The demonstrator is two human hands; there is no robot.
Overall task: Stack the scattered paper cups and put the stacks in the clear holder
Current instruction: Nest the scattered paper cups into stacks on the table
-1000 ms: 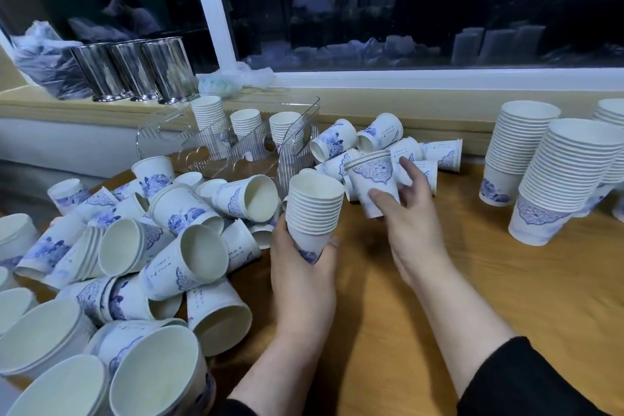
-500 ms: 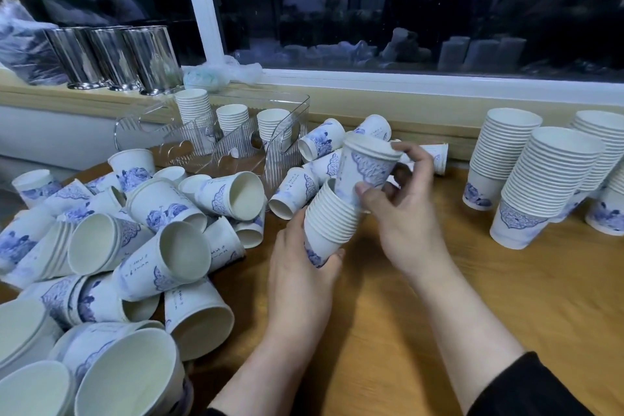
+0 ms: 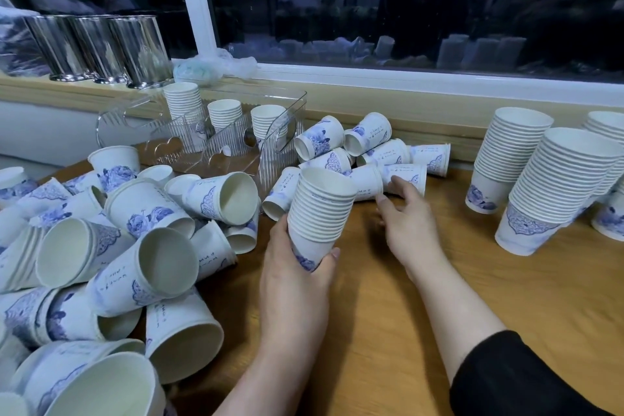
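My left hand (image 3: 297, 280) grips the base of a stack of white paper cups with blue flower print (image 3: 319, 209), held tilted above the wooden table (image 3: 388, 331). My right hand (image 3: 405, 219) reaches forward with loosely spread fingers. Its fingertips touch the lying cups (image 3: 401, 176) in a small heap near the window sill. The clear holder (image 3: 297, 105) stands behind, with three short cup stacks (image 3: 224, 111) in its compartments. A big heap of scattered cups (image 3: 135, 246) fills the left side.
Three tall finished stacks (image 3: 567, 186) stand at the right on the table. Three shiny metal tumblers (image 3: 98, 44) and a crumpled plastic bag (image 3: 216, 64) sit on the sill below the dark window.
My right hand set its single cup into the stack in my left hand, let go, and moved forward to the lying cups. The stack tilted slightly to the right.
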